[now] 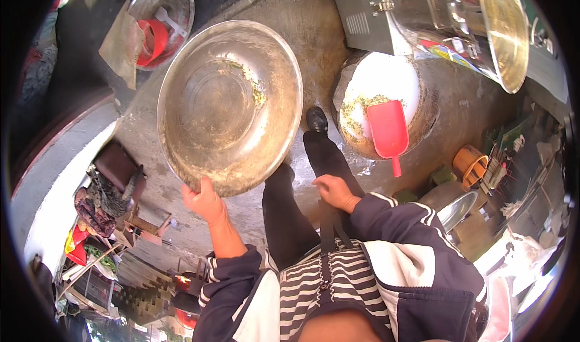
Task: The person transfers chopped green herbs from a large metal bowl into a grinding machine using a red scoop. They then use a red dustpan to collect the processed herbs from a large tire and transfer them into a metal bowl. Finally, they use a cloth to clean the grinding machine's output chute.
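Observation:
A wide, worn metal basin [202, 109] is tilted out in front of me on the left. Its rim is gripped at the near edge by my left hand [205, 203], thumb on the inside. Small yellow-green bits [258, 94] cling to the basin's inner right wall. My right hand [336, 193] hovers in front of my right thigh with its fingers curled in. A dark strap [328, 221] hangs just below it; whether the fingers hold anything is hidden.
To the right, a red scoop [388, 127] rests over a round container [426, 115] with bright white and yellow-green contents. Beyond it stands a metal machine with a shiny hopper [510, 34]. Far left, another metal basin [187, 3] holds a red item [153, 43]. A brown stool [121, 164] stands left.

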`<state>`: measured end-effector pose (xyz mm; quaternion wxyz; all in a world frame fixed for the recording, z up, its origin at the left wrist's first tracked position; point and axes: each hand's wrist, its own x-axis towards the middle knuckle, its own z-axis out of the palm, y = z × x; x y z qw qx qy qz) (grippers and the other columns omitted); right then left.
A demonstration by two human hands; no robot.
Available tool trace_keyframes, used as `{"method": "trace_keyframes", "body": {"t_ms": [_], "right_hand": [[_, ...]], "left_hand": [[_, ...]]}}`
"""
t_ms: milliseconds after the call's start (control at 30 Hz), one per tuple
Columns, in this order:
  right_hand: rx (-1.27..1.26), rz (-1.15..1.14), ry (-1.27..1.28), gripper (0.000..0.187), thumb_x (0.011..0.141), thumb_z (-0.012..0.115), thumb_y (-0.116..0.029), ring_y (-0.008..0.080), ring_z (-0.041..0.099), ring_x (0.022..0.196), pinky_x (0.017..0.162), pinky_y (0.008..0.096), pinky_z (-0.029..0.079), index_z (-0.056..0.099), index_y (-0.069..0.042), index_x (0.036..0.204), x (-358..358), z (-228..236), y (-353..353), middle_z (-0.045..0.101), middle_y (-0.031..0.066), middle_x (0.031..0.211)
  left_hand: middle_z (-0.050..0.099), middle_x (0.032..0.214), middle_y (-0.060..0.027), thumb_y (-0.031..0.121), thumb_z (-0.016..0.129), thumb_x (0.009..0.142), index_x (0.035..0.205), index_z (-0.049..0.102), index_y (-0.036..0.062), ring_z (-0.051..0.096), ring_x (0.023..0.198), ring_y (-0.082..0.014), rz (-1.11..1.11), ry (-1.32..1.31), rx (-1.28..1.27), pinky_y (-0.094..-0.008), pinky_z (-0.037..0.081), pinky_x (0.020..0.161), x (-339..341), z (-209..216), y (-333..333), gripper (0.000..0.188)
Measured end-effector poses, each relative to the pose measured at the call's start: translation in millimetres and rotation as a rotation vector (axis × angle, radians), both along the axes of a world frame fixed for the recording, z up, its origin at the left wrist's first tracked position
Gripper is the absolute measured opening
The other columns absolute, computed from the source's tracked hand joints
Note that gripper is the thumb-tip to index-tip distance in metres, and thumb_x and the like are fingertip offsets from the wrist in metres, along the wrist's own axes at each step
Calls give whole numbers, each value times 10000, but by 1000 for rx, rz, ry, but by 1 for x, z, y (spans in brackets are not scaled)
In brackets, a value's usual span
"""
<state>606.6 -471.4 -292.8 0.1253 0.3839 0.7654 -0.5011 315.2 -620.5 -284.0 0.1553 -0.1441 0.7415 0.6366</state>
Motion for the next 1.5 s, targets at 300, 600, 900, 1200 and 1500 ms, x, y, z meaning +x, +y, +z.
{"method": "trace_keyframes", "body": {"t_ms": [300,600,900,1200,1500], "right_hand": [[339,-429,-4,171,787,551,12,98,591,675,635,239,483,628,-17,936,-4,95,56,631,50,766],[273,-720,235,151,783,571,-42,92,552,558,561,244,455,645,-26,914,-20,121,65,629,45,716],[368,-1146,301,167,793,550,-16,104,578,579,547,259,459,643,-21,931,55,127,100,622,55,716],[411,-1317,334,153,781,569,-16,116,572,583,557,267,461,656,-20,907,87,119,108,633,74,717],[418,-1250,342,145,771,581,-26,137,586,596,573,272,464,667,-33,887,77,118,129,637,79,714]], "left_hand": [[612,922,-60,-94,522,739,959,571,-56,561,796,-112,-268,431,308,-239,445,744,-98,197,43,229],[599,851,-55,-113,489,745,846,543,-48,542,735,-91,-526,764,557,-214,442,703,-119,327,213,132],[343,545,-15,-44,567,699,580,327,64,332,486,-123,-695,1506,406,-256,329,446,-53,393,383,288],[457,549,-78,-30,575,635,588,457,57,480,475,-275,-762,2003,296,-350,403,436,-12,408,447,154],[497,563,-73,-30,577,634,595,496,59,497,477,-267,-802,2042,197,-337,414,437,-15,416,448,127]]}}
